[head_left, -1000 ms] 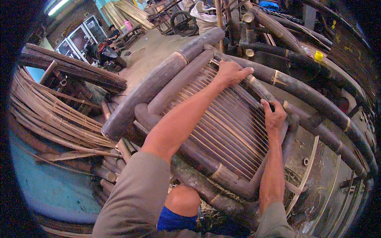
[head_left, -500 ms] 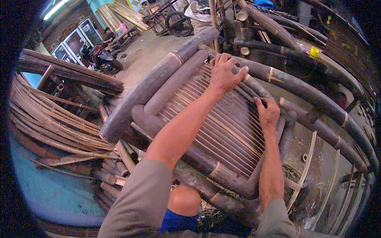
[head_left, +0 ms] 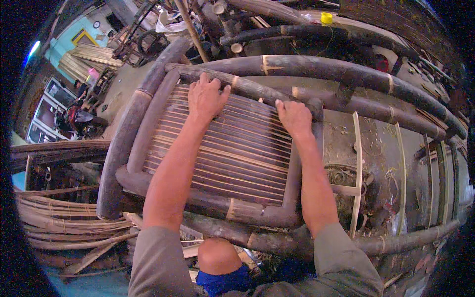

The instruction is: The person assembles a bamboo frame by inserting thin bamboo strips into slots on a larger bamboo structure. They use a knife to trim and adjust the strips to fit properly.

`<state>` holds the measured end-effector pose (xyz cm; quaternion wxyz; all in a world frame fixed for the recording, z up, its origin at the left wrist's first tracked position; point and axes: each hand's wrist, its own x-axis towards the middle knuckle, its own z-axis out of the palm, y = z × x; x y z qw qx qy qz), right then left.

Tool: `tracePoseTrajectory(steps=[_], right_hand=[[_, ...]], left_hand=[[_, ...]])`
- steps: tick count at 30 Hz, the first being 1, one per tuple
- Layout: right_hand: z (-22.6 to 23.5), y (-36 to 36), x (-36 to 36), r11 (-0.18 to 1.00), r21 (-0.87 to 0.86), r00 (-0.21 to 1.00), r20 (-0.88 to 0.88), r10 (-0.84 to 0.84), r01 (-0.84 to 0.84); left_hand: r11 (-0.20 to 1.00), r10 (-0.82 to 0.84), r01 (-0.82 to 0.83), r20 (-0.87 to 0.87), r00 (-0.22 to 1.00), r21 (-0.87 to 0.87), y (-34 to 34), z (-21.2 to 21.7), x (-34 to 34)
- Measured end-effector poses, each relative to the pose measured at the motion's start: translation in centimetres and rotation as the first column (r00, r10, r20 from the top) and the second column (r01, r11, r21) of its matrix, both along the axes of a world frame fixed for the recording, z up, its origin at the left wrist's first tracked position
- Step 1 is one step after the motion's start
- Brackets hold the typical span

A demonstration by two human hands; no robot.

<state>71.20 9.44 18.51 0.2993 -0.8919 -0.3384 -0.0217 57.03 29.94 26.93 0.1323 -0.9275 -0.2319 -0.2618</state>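
A rectangular panel of dark bamboo slats (head_left: 232, 133) with pale edges lies in front of me, inside a frame of thick dark bamboo poles (head_left: 136, 178). My left hand (head_left: 207, 98) rests at the panel's far edge, its fingers spread and reaching toward the far frame pole (head_left: 250, 87). To its right, my right hand (head_left: 296, 119) is closed at the far right corner, thumb and curled fingers on the end of the farthest dark bamboo slat. Its fingertips are partly hidden.
Long curved bamboo poles (head_left: 326, 69) run beyond the panel to the right, with pale crosswise strips (head_left: 357, 163) below them. Split bamboo strips (head_left: 69, 218) are piled at left. A yellow cup-like object (head_left: 326, 18) sits at the back. A motorcycle (head_left: 79, 119) and a person (head_left: 79, 90) are farther off.
My view has swung right, so the panel appears farther left and more level. Both hands remain at its far edge; the left has lowered its raised thumb and flattened a little.
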Motion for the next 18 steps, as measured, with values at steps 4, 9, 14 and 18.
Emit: tracePoseTrajectory(steps=[4,9,14,18], right_hand=[[-0.4,0.2,-0.9,0.995,-0.002,0.995,-0.034,0.098,-0.098],[0.5,0.1,-1.2,0.991,-0.028,0.991,-0.040,0.131,-0.132],[-2.3,1.4,-0.7,0.978,0.169,0.991,-0.031,0.127,-0.120],[-2.9,1.9,-1.2,0.970,0.210,0.988,-0.062,0.143,-0.127]], left_hand=[[1.000,-0.011,0.014,-0.185,0.983,0.013,-0.2,0.2,-0.1],[0.997,-0.039,0.048,-0.130,0.991,0.063,-0.1,-0.1,-0.6],[0.976,-0.168,0.182,-0.119,0.979,0.118,-1.7,-0.3,-0.4],[0.972,-0.219,0.235,-0.298,0.929,0.021,-2.8,-1.5,0.6]])
